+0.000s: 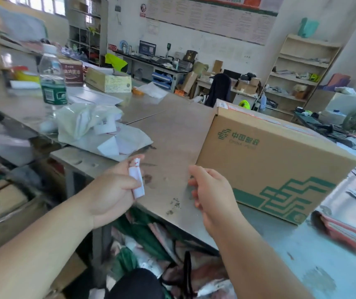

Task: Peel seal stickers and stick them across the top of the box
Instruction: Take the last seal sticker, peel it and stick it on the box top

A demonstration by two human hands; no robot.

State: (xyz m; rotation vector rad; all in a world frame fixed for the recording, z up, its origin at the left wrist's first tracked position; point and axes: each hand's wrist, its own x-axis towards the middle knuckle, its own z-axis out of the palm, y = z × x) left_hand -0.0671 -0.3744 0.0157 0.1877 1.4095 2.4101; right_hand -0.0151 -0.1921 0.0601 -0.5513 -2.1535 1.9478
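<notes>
A crowded mailroom, this one: open shelves [297,67] along the far wall, desks heaped with parcels, and up close a grey worktable [172,130] scuffed with dark marks. The person's two bare forearms reach over its near edge.

The left hand [112,188] is curled round a sticker strip [137,182], white with a little red print near its top. Thumb and fingers pinch it so that it stands nearly upright, its lower end poking out below the fingers.

The right hand [211,190] hovers just beside the left, apart from it, with its fingers bent inward toward the thumb. Whether they pinch anything I cannot tell, as the fingertips are blurred.

Immediately right of that hand, almost touching its knuckles, stands the cardboard box [269,160] (green China Post logo and stepped pattern on its side). A red-and-white band [244,111] runs along its top.

Beyond the left hand, farther up the table, lies a crumpled plastic bag [82,121] with white paper scraps [108,145] on and around it. Behind that stands a clear water bottle [53,83] with a green label.

Below and right of the right hand, near the table's front, lies a red-and-white packet [345,231].
</notes>
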